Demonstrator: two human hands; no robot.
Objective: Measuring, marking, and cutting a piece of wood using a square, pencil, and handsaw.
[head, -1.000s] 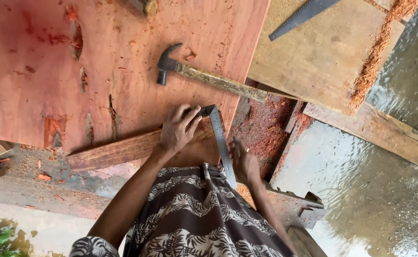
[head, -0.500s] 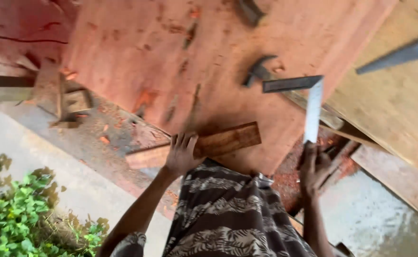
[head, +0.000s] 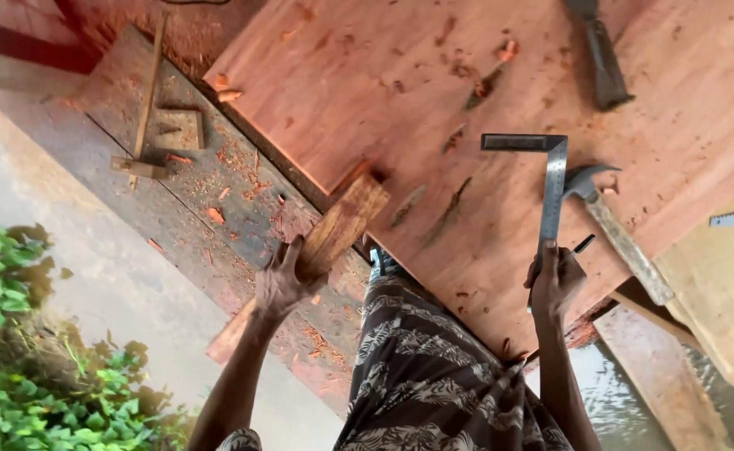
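Wooden batten (head: 333,230) sits left of centre, angled from the lower left up onto the edge of the reddish plywood sheet (head: 434,92). Left hand (head: 283,284) grips it mid-length, fingers curled around it. Right hand (head: 555,280), right of centre, has fingers closed around the blade of a steel try square (head: 551,179) with a dark pencil (head: 582,245); square's stock points left over the sheet. Claw hammer (head: 605,217) lies just beside the square. Wood chips litter the grey plank (head: 216,200) at left.
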